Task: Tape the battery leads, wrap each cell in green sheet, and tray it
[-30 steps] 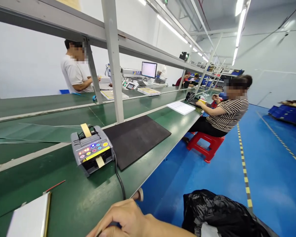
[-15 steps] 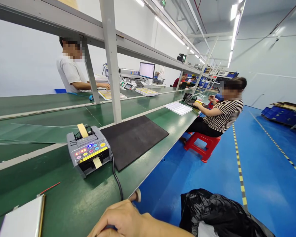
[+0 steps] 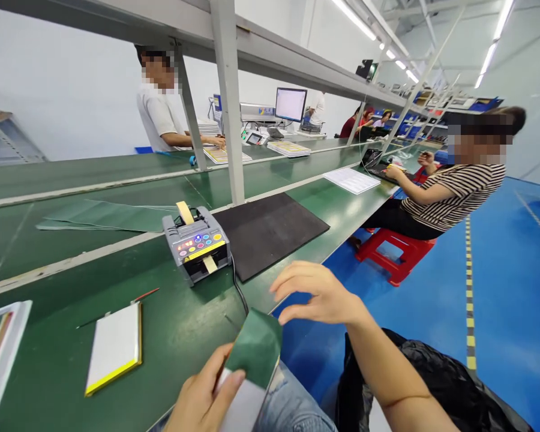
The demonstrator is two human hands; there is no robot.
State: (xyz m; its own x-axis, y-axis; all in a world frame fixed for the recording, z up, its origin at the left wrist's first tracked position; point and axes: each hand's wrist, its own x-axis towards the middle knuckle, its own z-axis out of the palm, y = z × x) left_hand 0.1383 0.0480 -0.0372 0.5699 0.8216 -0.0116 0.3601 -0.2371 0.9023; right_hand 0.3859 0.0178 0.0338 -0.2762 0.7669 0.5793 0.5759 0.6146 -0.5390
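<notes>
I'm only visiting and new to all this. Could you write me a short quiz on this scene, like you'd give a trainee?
1. True or false: the left hand holds the green-topped piece.
2. Which lies right beside the tape machine? A) monitor B) black mat C) stool
3. Fill in: the near edge of the white block on the table is ____.

Key: 1. True. 2. B. 3. Yellow.

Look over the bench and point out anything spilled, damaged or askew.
No spill or damage shows. One spot looks slightly untidy: the green sheets left of the tape machine lie fanned across each other, their edges not lined up like a squared stack.
</notes>
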